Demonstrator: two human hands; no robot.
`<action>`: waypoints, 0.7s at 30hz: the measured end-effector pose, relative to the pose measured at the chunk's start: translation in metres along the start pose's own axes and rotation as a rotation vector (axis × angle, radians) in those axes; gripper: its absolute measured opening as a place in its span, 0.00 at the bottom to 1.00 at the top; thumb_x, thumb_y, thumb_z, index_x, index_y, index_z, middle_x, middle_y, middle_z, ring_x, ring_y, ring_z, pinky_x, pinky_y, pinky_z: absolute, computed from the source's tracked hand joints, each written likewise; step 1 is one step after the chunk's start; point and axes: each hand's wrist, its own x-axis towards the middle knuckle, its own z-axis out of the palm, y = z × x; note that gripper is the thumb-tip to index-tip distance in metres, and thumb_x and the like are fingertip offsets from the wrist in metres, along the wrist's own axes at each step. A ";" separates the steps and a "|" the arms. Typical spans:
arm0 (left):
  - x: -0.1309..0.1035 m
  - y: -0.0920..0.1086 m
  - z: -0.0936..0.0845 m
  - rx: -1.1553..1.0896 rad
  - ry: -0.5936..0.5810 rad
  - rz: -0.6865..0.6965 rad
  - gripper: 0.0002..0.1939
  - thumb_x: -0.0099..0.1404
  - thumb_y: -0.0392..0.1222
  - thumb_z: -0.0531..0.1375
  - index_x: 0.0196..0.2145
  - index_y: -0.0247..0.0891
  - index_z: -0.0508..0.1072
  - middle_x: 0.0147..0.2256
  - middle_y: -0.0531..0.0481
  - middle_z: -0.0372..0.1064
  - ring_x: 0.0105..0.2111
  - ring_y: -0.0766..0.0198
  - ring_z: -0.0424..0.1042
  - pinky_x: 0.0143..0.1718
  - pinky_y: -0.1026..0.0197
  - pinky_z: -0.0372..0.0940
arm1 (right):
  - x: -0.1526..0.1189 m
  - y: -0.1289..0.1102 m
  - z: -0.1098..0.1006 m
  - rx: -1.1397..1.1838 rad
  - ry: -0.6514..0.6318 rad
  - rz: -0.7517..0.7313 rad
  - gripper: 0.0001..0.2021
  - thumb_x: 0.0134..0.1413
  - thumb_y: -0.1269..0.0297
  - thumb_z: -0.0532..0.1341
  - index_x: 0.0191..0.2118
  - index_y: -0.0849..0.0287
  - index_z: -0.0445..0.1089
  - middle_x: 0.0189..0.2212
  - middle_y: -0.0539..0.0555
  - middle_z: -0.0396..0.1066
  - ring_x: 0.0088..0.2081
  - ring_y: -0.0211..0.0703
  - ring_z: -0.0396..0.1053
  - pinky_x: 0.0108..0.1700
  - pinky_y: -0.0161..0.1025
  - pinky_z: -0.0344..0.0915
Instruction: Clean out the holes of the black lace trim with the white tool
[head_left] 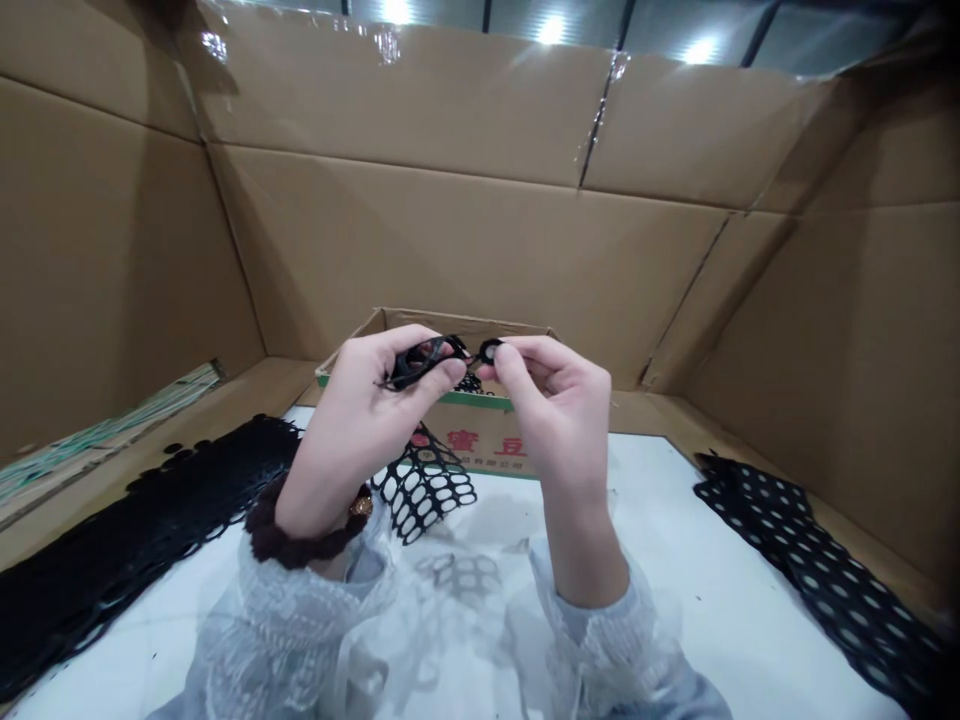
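My left hand (375, 400) is closed around a bunched black strip (427, 362), with thin strands sticking out of it. Below that hand hangs a black sheet with rows of oval holes (426, 487); whether it joins the bunch is hidden by my fingers. Between thumb and forefinger, my right hand (559, 400) pinches a small black ring (490, 351) with a pale centre. The ring sits just right of the bunch, and a thin dark strand seems to run between them. Both hands are raised over the white table top (645, 560).
A cardboard box (480, 425) with red characters and a green edge stands behind my hands. Dark perforated sheets are piled at the left (150, 530), and a black sheet with pale round spots (810, 560) lies right. Tall cardboard walls (450, 230) surround the table.
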 end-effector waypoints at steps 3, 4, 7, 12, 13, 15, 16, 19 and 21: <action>0.001 -0.002 0.000 0.016 -0.012 -0.004 0.08 0.56 0.43 0.61 0.30 0.35 0.74 0.27 0.50 0.72 0.28 0.64 0.69 0.26 0.67 0.63 | 0.000 -0.001 0.000 -0.052 -0.039 -0.020 0.07 0.53 0.65 0.56 0.30 0.59 0.70 0.26 0.51 0.72 0.30 0.37 0.71 0.36 0.36 0.67; 0.001 -0.002 0.000 0.026 -0.024 -0.006 0.08 0.56 0.43 0.61 0.30 0.35 0.75 0.28 0.50 0.72 0.29 0.63 0.69 0.27 0.67 0.63 | 0.000 -0.001 0.000 -0.074 -0.042 -0.030 0.07 0.53 0.65 0.55 0.30 0.59 0.70 0.26 0.51 0.72 0.30 0.38 0.71 0.36 0.36 0.67; 0.001 -0.003 0.000 0.062 -0.024 -0.011 0.08 0.57 0.43 0.60 0.27 0.35 0.74 0.26 0.50 0.71 0.26 0.65 0.68 0.25 0.67 0.61 | -0.002 -0.002 0.001 -0.160 -0.042 -0.073 0.07 0.54 0.65 0.55 0.30 0.58 0.69 0.27 0.51 0.72 0.31 0.39 0.70 0.37 0.38 0.66; 0.000 -0.002 -0.001 0.118 0.055 -0.012 0.06 0.55 0.40 0.60 0.26 0.34 0.72 0.23 0.52 0.68 0.24 0.68 0.64 0.23 0.67 0.57 | -0.004 -0.004 0.004 -0.315 -0.040 -0.134 0.06 0.53 0.65 0.55 0.28 0.57 0.67 0.25 0.50 0.71 0.30 0.39 0.68 0.37 0.39 0.64; 0.000 -0.002 -0.002 0.136 0.062 -0.011 0.06 0.54 0.40 0.60 0.25 0.34 0.71 0.23 0.53 0.67 0.23 0.68 0.63 0.23 0.67 0.57 | -0.005 -0.005 0.005 -0.324 -0.041 -0.140 0.06 0.52 0.66 0.55 0.27 0.57 0.66 0.24 0.49 0.70 0.29 0.39 0.67 0.36 0.39 0.63; 0.000 -0.002 -0.002 0.178 0.056 0.002 0.05 0.54 0.39 0.60 0.25 0.34 0.70 0.22 0.53 0.65 0.23 0.69 0.62 0.23 0.68 0.55 | -0.005 -0.006 0.005 -0.314 -0.069 -0.144 0.06 0.51 0.67 0.56 0.25 0.57 0.64 0.23 0.48 0.69 0.28 0.38 0.66 0.35 0.37 0.63; 0.000 -0.002 -0.002 0.200 0.049 0.016 0.04 0.54 0.38 0.59 0.25 0.34 0.70 0.22 0.54 0.65 0.23 0.69 0.61 0.22 0.68 0.55 | -0.004 -0.007 0.004 -0.300 -0.095 -0.142 0.06 0.51 0.66 0.56 0.25 0.57 0.64 0.23 0.48 0.68 0.28 0.37 0.66 0.34 0.36 0.62; 0.001 -0.003 -0.002 0.259 0.049 0.084 0.03 0.53 0.37 0.59 0.24 0.35 0.68 0.21 0.55 0.62 0.22 0.70 0.60 0.22 0.69 0.54 | -0.003 -0.009 0.002 -0.259 -0.164 -0.130 0.07 0.52 0.65 0.56 0.25 0.58 0.64 0.23 0.48 0.68 0.27 0.35 0.65 0.32 0.34 0.61; 0.000 -0.003 -0.001 0.282 0.054 0.120 0.04 0.53 0.37 0.59 0.23 0.36 0.66 0.21 0.56 0.61 0.22 0.70 0.58 0.21 0.69 0.53 | -0.002 -0.009 0.002 -0.240 -0.162 -0.106 0.08 0.52 0.65 0.55 0.24 0.58 0.64 0.21 0.48 0.68 0.25 0.34 0.65 0.30 0.34 0.61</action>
